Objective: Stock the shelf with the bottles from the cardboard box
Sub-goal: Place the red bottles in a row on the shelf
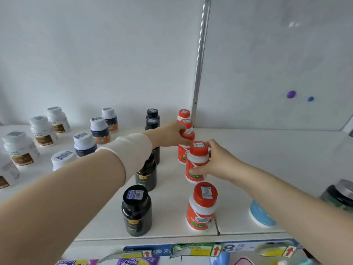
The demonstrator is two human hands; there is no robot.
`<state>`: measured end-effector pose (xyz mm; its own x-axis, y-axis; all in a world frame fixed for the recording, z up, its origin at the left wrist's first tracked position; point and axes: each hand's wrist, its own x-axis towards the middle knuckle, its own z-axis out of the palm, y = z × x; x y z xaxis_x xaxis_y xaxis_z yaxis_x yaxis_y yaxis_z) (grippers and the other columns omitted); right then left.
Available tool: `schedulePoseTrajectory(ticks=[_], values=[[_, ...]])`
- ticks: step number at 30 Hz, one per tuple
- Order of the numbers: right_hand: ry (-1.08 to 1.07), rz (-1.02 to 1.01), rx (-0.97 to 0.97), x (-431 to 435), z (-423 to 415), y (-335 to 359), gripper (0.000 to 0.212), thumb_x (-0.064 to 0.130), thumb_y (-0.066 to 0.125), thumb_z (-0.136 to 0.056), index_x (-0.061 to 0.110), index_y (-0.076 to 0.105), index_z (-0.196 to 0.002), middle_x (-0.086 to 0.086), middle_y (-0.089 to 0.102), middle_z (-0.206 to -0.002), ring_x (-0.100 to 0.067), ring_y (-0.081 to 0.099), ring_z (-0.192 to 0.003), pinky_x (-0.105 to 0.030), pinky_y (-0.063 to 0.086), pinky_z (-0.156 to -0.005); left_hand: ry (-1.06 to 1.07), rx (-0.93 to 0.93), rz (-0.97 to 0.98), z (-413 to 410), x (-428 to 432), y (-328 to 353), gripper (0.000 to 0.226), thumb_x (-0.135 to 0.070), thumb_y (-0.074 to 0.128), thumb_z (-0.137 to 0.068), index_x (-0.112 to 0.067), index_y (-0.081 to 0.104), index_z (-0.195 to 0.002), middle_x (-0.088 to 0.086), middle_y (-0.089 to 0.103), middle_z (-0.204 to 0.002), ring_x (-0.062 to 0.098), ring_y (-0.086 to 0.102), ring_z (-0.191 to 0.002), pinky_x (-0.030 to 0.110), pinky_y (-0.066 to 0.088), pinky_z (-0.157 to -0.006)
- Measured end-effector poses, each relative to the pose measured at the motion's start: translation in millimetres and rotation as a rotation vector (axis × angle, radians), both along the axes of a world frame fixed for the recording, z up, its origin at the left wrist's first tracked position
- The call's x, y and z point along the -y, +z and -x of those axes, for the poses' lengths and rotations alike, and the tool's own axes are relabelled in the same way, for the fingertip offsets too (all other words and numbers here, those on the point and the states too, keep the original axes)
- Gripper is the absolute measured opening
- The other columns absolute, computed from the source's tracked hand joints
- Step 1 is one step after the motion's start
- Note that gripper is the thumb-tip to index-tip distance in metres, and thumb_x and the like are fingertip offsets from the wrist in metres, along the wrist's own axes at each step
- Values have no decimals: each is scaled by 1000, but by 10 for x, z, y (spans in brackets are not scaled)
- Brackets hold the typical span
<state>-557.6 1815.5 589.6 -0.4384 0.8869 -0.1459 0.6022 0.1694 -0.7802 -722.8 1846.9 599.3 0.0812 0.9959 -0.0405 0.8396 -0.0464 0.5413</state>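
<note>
Gripping a white plastic bottle with a red screw cap and red label (196, 163), the right hand (219, 163) is holding it with the thumb low on the label and the fingers round the far side of the shoulder. This bottle is standing upright, long axis vertical, cap pointing up with a barcode sticker on top. It is sitting left of the palm, cap clear above the fingers. Whether its base is touching the white shelf board (267, 159) cannot be told. The left hand (170, 134) is curling its fingers over the cap of a second red-capped bottle (189, 133), also upright, just behind the first in the same row. A third red-capped bottle (202, 205) is standing free at the row's front, beside a column of black bottles (136, 209).
</note>
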Motion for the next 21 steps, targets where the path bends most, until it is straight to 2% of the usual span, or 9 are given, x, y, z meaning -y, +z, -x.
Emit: schedulePoseTrajectory(ticks=[3, 7, 9, 12, 17, 21], values=[[21, -9, 98, -12, 44, -51, 74, 14, 79, -69, 16, 36, -129, -4, 52, -130, -23, 52, -118, -39, 47, -99, -3, -19, 20, -12, -24, -44, 30, -32, 63, -87, -5, 58, -98, 10, 61, -95, 18, 54, -81, 31, 48, -83], [45, -15, 156, -38, 91, -92, 78, 14, 79, -70, 16, 33, -132, -4, 48, -136, -24, 49, -124, -37, 44, -98, 0, -24, 36, -36, -46, -46, 35, -33, 64, -86, -6, 59, -107, 8, 62, -100, 17, 54, -82, 28, 46, -79], [51, -15, 180, -43, 111, -111, 80, 15, 79, -70, 16, 31, -134, -3, 47, -138, -25, 47, -126, -37, 43, -99, 6, -19, 52, -44, -59, -35, 39, -34, 65, -85, -8, 58, -113, 6, 63, -106, 17, 56, -88, 27, 46, -83], [53, 2, 178, -40, 123, -133, 81, 13, 77, -72, 16, 29, -137, -3, 45, -140, -26, 45, -129, -39, 41, -102, 9, -33, 66, -62, -68, -33, 47, -35, 64, -85, -11, 54, -125, 5, 61, -121, 20, 58, -104, 30, 47, -95], [47, 12, 162, -21, 112, -136, 81, 15, 76, -73, 17, 27, -138, -2, 43, -142, -25, 44, -130, -39, 40, -103, 13, -45, 58, -67, -80, -40, 52, -35, 63, -86, -13, 49, -131, 5, 57, -129, 21, 56, -113, 28, 42, -96], [46, 13, 165, -4, 94, -71, 80, 17, 75, -74, 16, 27, -138, -4, 43, -141, -26, 46, -127, -38, 43, -100, 15, -37, 66, -90, -59, -12, 60, -36, 62, -87, -15, 38, -139, 4, 49, -138, 22, 50, -123, 29, 40, -98]])
